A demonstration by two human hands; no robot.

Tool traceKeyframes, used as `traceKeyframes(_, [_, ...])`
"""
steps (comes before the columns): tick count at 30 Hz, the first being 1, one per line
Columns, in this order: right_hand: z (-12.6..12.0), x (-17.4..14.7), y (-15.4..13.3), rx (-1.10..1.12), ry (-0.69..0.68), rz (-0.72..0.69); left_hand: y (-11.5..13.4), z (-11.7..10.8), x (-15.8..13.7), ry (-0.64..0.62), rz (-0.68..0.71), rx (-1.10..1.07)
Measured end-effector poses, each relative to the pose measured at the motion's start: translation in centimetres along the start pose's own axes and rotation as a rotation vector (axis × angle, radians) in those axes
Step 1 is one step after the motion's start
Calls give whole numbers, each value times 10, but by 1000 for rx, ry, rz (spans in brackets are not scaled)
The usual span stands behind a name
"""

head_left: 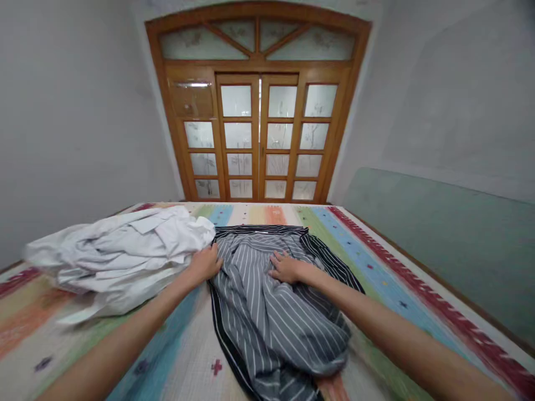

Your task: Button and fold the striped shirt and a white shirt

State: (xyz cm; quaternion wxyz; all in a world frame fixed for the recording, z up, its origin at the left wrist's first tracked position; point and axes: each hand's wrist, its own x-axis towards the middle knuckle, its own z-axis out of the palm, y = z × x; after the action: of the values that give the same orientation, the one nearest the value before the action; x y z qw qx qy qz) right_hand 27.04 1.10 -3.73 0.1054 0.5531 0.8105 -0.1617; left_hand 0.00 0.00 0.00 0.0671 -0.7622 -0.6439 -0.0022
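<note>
One grey garment [267, 323] with white stripes, spread rumpled on a multicoloured striped cover [184, 356], directly in front of the person. Both hands on it.

Left hand [205, 263]: at the garment's left border, a little nearer than its far left corner. Fingers curled over the edge; whether they pinch the fabric or merely rest against it, cannot tell. Nearly all of the cloth lies to the right of this hand.

Right hand [286, 267]: palm down on the upper middle of the grey cloth, fingers spread apart, nothing clamped. Fabric shows on every side of it; the bulk, bunched and folded, lies on the near side, between the two forearms.

Far edge of garment: a black band with white stripes [261, 229], beyond both hands, running roughly straight across. From the far right corner a black striped strip [330, 259] slants out to the right and meets the right forearm in the view. Dark trim also along the near left side.

Surroundings: crumpled white cloth [134, 256] in a heap to the left, its right end just beside the left hand; contact uncertain. Pale green panel [438, 239] along the right. Wooden doors [254, 133] with glass panes behind the cover's far end.
</note>
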Motion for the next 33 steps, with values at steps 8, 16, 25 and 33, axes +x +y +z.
traceKeyframes(8, [-17, -2, 25, -23, 33, 181, 9, 13, 7, -106, 59, -28])
traceKeyframes(16, [-6, 14, 62, -21, 182, 152, 5, 47, 63, 43, 122, -38])
traceKeyframes(25, [7, 26, 85, -49, 372, 125, 18, 53, 111, 148, 72, -96])
traceKeyframes(33, [-2, 37, 94, -32, 381, 226, 25, 49, 108, 194, -71, -142])
